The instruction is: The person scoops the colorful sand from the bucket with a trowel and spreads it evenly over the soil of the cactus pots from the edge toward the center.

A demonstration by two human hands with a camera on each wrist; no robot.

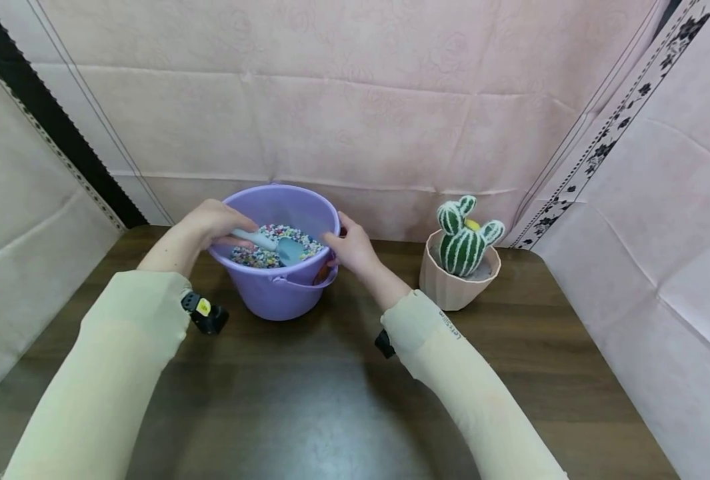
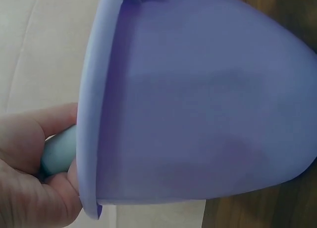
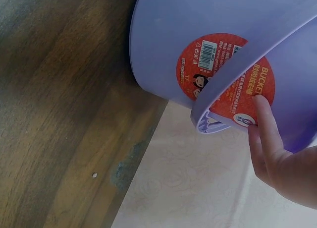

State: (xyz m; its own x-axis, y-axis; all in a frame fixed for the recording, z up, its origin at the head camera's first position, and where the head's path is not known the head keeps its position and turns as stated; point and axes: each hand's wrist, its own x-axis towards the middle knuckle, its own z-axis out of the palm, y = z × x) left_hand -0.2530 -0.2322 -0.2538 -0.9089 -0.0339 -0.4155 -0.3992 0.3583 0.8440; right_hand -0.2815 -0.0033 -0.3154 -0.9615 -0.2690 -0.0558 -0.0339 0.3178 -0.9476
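A purple bucket (image 1: 277,293) stands on the table with many small multicoloured pebble-like bits (image 1: 251,257) inside. My left hand (image 1: 219,223) reaches over its left rim and grips the handle of a light blue toy shovel (image 1: 290,251). The shovel's blade lies on the coloured bits. In the left wrist view the fingers wrap the pale handle (image 2: 60,151) behind the rim. My right hand (image 1: 357,250) holds the bucket's right rim, thumb over the edge and fingers along the outside wall. Those fingers touch a red round label (image 3: 237,106) beside the hanging purple bail (image 3: 233,69).
To the right, a knitted green cactus (image 1: 463,250) sits in a ribbed beige pot (image 1: 447,290). Pale pink cloth (image 1: 355,120) hangs behind the brown wooden table (image 1: 307,400), with more cloth at both sides. A tiny speck (image 3: 94,175) lies on the wood.
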